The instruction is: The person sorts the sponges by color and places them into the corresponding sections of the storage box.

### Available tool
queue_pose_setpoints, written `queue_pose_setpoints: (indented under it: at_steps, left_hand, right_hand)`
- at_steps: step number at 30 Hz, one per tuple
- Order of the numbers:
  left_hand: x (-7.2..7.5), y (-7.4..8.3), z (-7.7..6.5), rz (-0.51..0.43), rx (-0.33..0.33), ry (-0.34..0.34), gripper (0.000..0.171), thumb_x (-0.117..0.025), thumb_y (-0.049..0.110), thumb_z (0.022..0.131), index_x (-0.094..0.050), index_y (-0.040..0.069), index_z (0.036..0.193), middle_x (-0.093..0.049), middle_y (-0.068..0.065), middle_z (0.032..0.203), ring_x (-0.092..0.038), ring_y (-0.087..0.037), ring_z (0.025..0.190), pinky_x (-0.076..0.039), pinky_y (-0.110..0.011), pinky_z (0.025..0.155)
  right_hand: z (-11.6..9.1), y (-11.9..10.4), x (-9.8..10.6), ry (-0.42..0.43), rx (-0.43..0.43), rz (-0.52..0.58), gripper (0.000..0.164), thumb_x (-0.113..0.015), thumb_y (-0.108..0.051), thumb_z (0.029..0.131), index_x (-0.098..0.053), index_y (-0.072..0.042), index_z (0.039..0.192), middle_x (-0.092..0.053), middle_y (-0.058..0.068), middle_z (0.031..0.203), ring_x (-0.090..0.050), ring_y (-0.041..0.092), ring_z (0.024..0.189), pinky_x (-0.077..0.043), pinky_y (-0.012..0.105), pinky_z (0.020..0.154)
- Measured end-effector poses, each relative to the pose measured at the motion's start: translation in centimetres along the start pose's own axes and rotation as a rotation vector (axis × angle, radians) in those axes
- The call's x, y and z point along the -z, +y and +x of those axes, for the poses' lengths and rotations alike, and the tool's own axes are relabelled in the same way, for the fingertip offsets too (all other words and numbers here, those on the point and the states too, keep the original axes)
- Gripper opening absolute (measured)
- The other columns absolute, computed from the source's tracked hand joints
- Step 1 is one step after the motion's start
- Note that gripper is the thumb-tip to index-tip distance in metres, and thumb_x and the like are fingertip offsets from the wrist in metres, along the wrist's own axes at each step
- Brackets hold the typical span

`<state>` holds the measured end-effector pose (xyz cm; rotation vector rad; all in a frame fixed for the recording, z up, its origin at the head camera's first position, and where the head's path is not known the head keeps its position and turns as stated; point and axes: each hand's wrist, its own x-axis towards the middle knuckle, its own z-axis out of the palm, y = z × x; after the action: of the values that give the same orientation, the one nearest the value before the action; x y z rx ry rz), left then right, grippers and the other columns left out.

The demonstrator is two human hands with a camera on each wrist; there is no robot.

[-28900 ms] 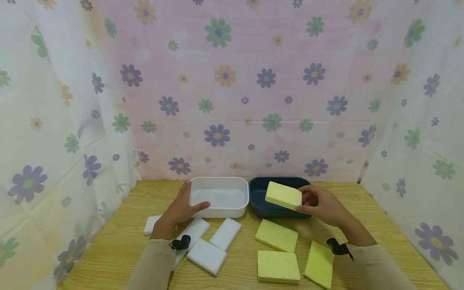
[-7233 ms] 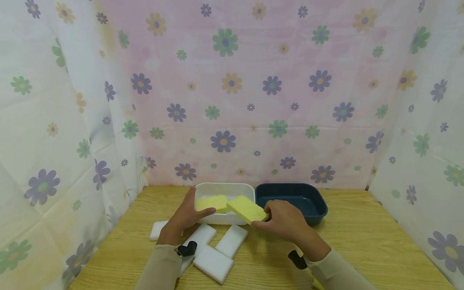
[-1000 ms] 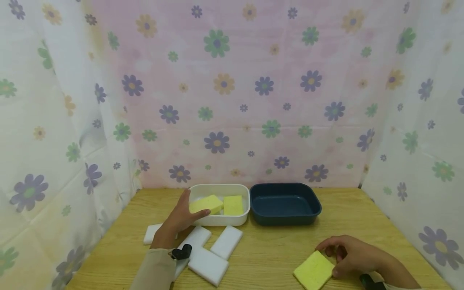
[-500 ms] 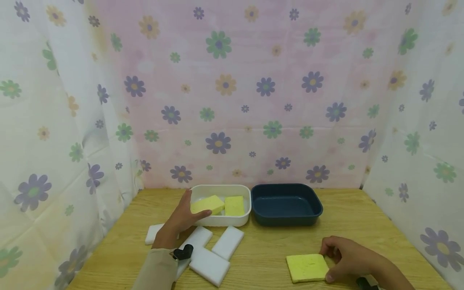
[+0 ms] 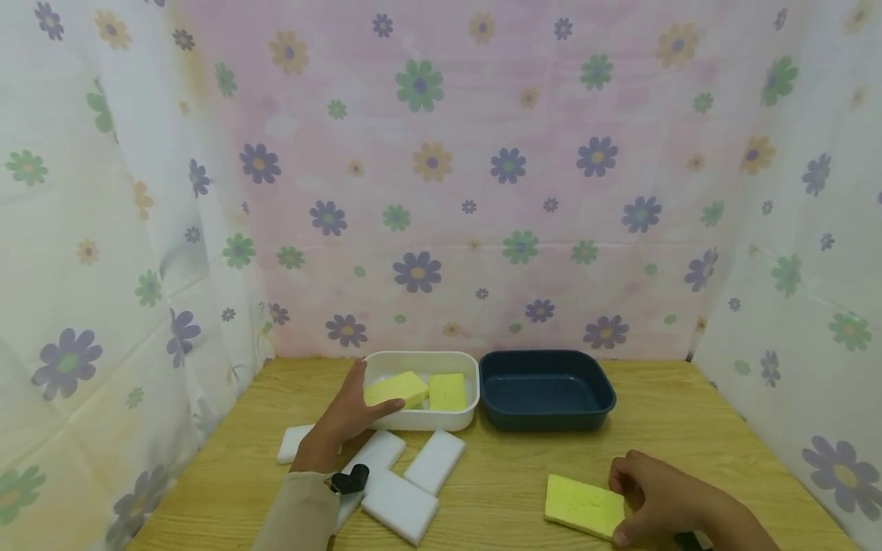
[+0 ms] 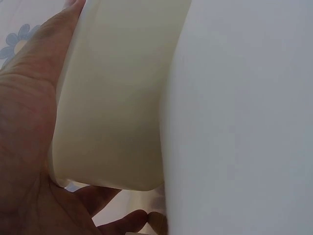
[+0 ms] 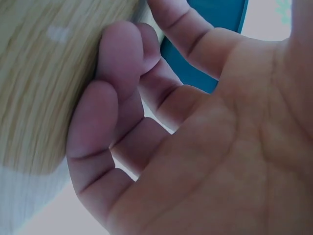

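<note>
My left hand [image 5: 347, 413] grips the left end of the white container [image 5: 441, 420], thumb over its front rim. The left wrist view shows the palm [image 6: 24, 127] against the container's outer wall [image 6: 112, 107]. Inside lie two yellow sponges, one slanted [image 5: 400, 389] by the thumb and one squarer [image 5: 448, 392] to its right. Near the front right of the table, my right hand [image 5: 678, 501] pinches the right end of another yellow sponge [image 5: 584, 505]. Its curled fingers [image 7: 93, 117] are close to the wood in the right wrist view, where that sponge is hidden.
A dark blue container [image 5: 547, 422] stands directly right of the white one. Several white sponge blocks lie in front of the white container, among them one slanted [image 5: 434, 461] and one wider [image 5: 400, 505]. A flowered curtain [image 5: 455, 191] closes off the wooden table's back and sides.
Over the last second the right hand has turned the sponge it pinches, with its long side now running left to right. Some seven seconds ago that hand held another sponge over the white container.
</note>
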<state>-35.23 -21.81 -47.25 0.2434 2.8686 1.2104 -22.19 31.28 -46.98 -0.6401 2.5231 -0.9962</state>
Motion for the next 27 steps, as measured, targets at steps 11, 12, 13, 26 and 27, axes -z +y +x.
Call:
queue_pose_setpoints:
  at_steps: [11, 12, 13, 26, 27]
  left_hand:
    - [0.0, 0.1, 0.0, 0.014, -0.002, 0.002, 0.130, -0.075, 0.069, 0.084, 0.005, 0.009, 0.167, 0.008, -0.017, 0.174, -0.007, -0.047, 0.158, -0.021, -0.069, 0.121]
    - [-0.1, 0.1, 0.0, 0.011, -0.004, 0.003, 0.129, -0.075, 0.069, 0.084, 0.004, 0.009, 0.167, 0.008, -0.017, 0.174, -0.007, -0.048, 0.158, -0.021, -0.069, 0.121]
    - [-0.2, 0.1, 0.0, 0.006, -0.005, 0.002, 0.129, -0.075, 0.068, 0.084, 0.004, 0.009, 0.167, 0.008, -0.017, 0.174, -0.007, -0.048, 0.158, -0.021, -0.069, 0.121]
    - [-0.1, 0.1, 0.0, 0.016, -0.011, 0.003, 0.129, -0.075, 0.068, 0.084, 0.005, 0.009, 0.167, 0.007, -0.018, 0.174, -0.008, -0.048, 0.158, -0.021, -0.068, 0.122]
    - [0.0, 0.0, 0.0, 0.021, -0.011, 0.003, 0.129, -0.074, 0.068, 0.085, 0.005, 0.009, 0.167, 0.007, -0.018, 0.174, -0.008, -0.048, 0.158, -0.021, -0.068, 0.122]
  right_hand:
    - [-0.3, 0.8, 0.4, -0.026, 0.006, 0.116, 0.034, -0.083, -0.024, 0.089, -0.058, -0.004, 0.102, -0.050, 0.009, 0.093, -0.046, 0.010, 0.075, -0.038, 0.028, 0.060]
    - [-0.4, 1.0, 0.5, -0.028, 0.005, 0.130, 0.032, -0.081, -0.023, 0.091, -0.059, -0.003, 0.103, -0.050, 0.009, 0.093, -0.046, 0.010, 0.075, -0.038, 0.028, 0.060]
    - [-0.5, 1.1, 0.5, -0.030, 0.007, 0.142, 0.030, -0.079, -0.022, 0.092, -0.059, -0.003, 0.103, -0.052, 0.009, 0.094, -0.046, 0.010, 0.076, -0.038, 0.028, 0.060]
    - [-0.2, 1.5, 0.7, -0.021, 0.011, 0.222, 0.020, -0.070, -0.024, 0.100, -0.072, -0.005, 0.092, -0.062, -0.008, 0.075, -0.046, 0.001, 0.060, -0.040, 0.022, 0.052]
    - [-0.1, 1.4, 0.7, -0.016, -0.002, 0.221, 0.021, -0.070, -0.025, 0.100, -0.073, -0.006, 0.092, -0.061, -0.008, 0.075, -0.045, 0.001, 0.060, -0.039, 0.022, 0.052]
